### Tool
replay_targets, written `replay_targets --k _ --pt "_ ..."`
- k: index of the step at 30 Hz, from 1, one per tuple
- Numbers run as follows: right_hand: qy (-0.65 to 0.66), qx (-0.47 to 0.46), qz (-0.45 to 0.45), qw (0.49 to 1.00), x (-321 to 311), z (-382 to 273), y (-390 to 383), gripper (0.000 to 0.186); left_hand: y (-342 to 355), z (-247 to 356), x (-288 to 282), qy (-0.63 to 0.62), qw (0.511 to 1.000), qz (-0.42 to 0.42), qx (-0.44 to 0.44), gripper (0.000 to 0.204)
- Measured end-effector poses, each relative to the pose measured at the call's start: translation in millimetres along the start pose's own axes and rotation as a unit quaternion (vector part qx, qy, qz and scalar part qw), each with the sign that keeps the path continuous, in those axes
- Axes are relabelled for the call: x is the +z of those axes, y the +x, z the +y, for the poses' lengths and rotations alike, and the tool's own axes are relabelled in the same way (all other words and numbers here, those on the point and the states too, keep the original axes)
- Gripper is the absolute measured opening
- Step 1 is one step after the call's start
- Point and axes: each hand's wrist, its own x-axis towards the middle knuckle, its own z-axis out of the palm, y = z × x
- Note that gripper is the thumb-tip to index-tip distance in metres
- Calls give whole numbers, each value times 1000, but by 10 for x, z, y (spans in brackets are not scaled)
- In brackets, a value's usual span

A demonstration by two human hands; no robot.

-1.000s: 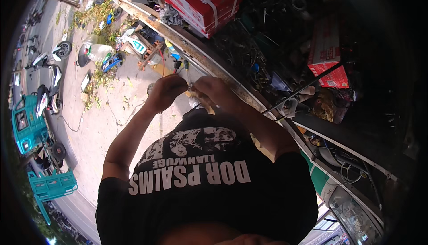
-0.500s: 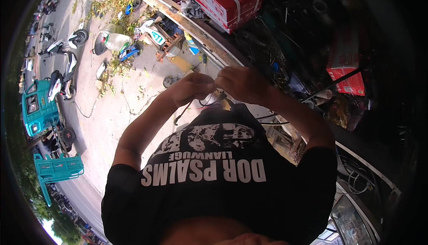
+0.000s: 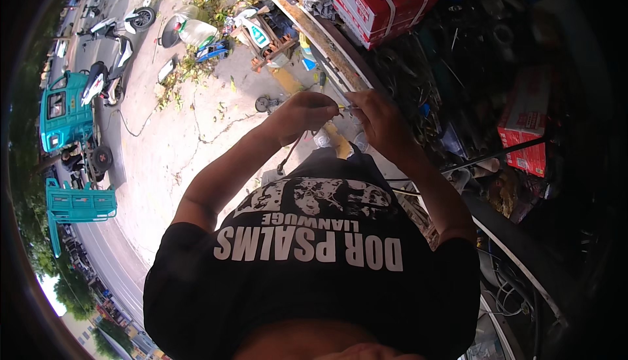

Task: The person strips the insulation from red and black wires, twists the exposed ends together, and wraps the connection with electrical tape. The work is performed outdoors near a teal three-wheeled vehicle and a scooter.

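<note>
My left hand [image 3: 302,116] and my right hand [image 3: 381,124] are raised in front of my black-shirted body, fingertips close together. Between them is a small, thin item [image 3: 347,109], too small and shaded to identify; both hands have curled fingers around or at it. A thin dark cord or rod [image 3: 291,150] hangs below my left hand. My shoes [image 3: 322,139] show below the hands, on the pavement. A small wheeled object [image 3: 263,103] lies on the ground just left of my left hand.
A long rusty-edged ledge [image 3: 297,10] runs diagonally beside me. Red boxes [image 3: 366,13] [image 3: 523,144] and dark clutter are on the right. A plastic jug [image 3: 198,33], a wooden stand [image 3: 268,52], scattered leaves, a scooter [image 3: 108,72] and a teal three-wheeler [image 3: 62,114] are to the left.
The view has shifted, so the surroundings appear further right. My hands have moved up and right in the picture, staying close together, and the thin item between the fingertips shows more now.
</note>
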Motion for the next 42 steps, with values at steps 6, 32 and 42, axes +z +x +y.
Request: replay_targets --k 6,32,42 --pt "-110 -189 -67 973 -136 33 -17 24 21 -6 52 -117 987 -59 -91 24" --pt "402 311 -62 859 256 67 -613 20 -12 -217 464 521 807 34 277 9" --pt "514 402 -5 758 443 258 -724 21 226 -203 281 474 831 -7 292 4"
